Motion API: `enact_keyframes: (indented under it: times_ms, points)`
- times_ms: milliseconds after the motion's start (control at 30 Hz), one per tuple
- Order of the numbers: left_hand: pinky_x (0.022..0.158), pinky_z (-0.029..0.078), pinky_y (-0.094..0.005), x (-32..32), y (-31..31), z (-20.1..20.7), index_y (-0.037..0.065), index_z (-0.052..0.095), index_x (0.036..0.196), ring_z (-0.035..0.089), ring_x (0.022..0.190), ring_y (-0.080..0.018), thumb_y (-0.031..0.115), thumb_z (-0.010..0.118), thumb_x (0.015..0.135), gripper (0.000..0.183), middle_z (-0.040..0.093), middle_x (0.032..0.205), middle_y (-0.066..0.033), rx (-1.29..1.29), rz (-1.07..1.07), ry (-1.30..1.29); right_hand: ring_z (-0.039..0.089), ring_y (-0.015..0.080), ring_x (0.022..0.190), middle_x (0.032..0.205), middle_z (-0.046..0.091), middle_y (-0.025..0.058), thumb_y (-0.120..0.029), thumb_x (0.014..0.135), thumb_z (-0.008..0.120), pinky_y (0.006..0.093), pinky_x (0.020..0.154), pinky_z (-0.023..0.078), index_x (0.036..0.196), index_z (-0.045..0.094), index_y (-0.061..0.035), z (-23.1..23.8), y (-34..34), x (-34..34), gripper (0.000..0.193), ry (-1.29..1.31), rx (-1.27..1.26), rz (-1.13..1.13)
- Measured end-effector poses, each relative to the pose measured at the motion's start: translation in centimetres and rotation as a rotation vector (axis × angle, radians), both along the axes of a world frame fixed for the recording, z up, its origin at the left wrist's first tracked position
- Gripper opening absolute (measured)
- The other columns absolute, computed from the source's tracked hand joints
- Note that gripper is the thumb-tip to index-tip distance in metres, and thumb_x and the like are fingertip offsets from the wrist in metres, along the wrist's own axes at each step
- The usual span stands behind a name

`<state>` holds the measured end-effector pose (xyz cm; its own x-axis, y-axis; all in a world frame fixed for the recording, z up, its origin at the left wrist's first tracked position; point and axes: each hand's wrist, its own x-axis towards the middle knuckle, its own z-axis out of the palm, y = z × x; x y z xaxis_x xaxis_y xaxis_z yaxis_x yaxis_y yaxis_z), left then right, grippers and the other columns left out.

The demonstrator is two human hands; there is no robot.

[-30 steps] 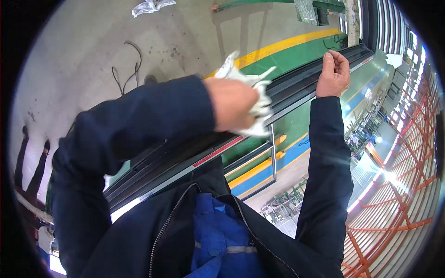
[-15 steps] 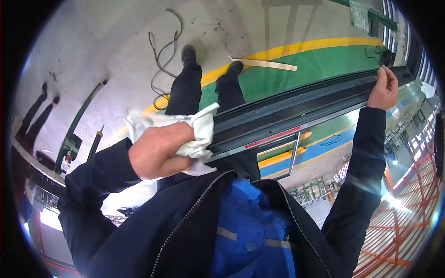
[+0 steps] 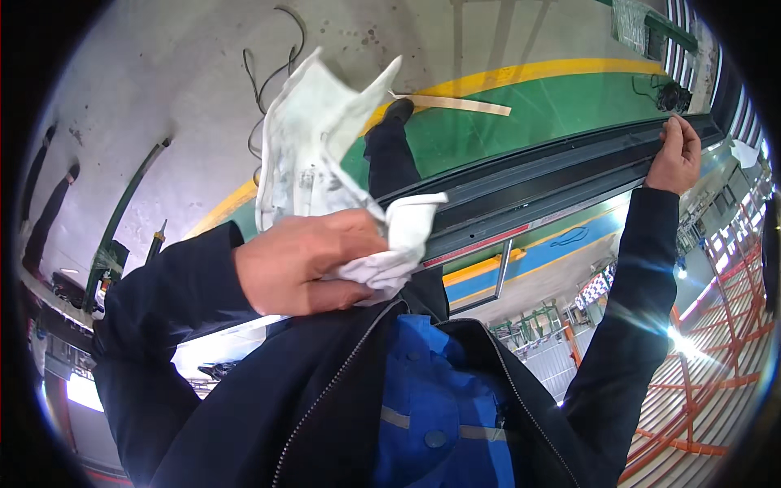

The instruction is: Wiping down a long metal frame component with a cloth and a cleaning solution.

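My left hand point(image 3: 313, 262) is closed around a bunched white cloth point(image 3: 307, 154). One loose part of the cloth flares up and away, marked with grey smudges; a shorter fold sticks out to the right over the near end of a long dark metal frame point(image 3: 537, 175). The frame slants from my waist toward the far right. My right hand point(image 3: 674, 156) is at its far right part, with thumb and fingers closed at the frame's edge. The palm side of that hand is hidden.
On the floor lie a black cable point(image 3: 259, 89), a thin wooden strip point(image 3: 460, 104) and a coiled dark bundle point(image 3: 672, 96). A yellow line point(image 3: 537, 75) borders green flooring. Green stands point(image 3: 122, 220) are at the left, with another person's legs point(image 3: 49, 203) beyond.
My left hand has moved slightly right, and the cloth has swung upward and spread out, covering one of my legs. My right hand stays at the same place on the frame.
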<state>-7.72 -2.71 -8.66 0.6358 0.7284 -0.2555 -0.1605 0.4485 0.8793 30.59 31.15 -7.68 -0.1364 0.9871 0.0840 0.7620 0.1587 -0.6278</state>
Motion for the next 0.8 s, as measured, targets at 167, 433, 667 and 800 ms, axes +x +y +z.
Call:
enact_keyframes:
  times_ms: [167,433,667,800]
  points:
    - [0.086,0.051,-0.0386,-0.2,-1.7,0.4,0.003,0.058,0.121,0.060,0.106,-0.0357,0.012,0.071,0.080,0.044,0.057,0.117,-0.0149,0.006,0.045,0.066,0.061,0.0097,0.081,0.094,0.068,0.0056,-0.013,0.093,0.068,0.0212,0.074,0.048,0.106,0.068,0.0018,0.3,0.0,0.3,0.019,0.005,0.002,0.008]
    - [0.088,0.049,-0.0406,1.6,0.9,-0.6,0.000,0.058,0.124,0.059,0.103,-0.0382,0.007,0.068,0.078,0.048,0.060,0.112,-0.0178,0.063,0.004,0.003,0.060,0.0089,0.080,0.092,0.069,0.0050,-0.015,0.093,0.069,0.0200,0.074,0.048,0.105,0.069,0.0016,0.4,0.0,0.0,0.020,0.007,0.008,-0.009]
    - [0.080,0.052,-0.0406,0.8,1.0,0.0,0.002,0.058,0.125,0.062,0.091,-0.0384,0.009,0.070,0.076,0.051,0.060,0.106,-0.0161,0.199,-0.082,0.134,0.060,0.0079,0.080,0.092,0.070,0.0037,-0.016,0.092,0.070,0.0193,0.073,0.047,0.106,0.070,0.0008,-0.2,0.1,-0.1,0.021,0.057,0.001,-0.016]
    - [0.075,0.053,-0.0426,1.5,2.7,0.6,0.003,0.058,0.126,0.063,0.088,-0.0385,0.013,0.069,0.077,0.052,0.060,0.103,-0.0146,0.257,-0.124,0.190,0.061,0.0081,0.081,0.093,0.070,0.0043,-0.015,0.093,0.070,0.0198,0.075,0.048,0.106,0.070,0.0016,-0.2,-0.2,-0.1,0.021,0.054,0.005,-0.014]
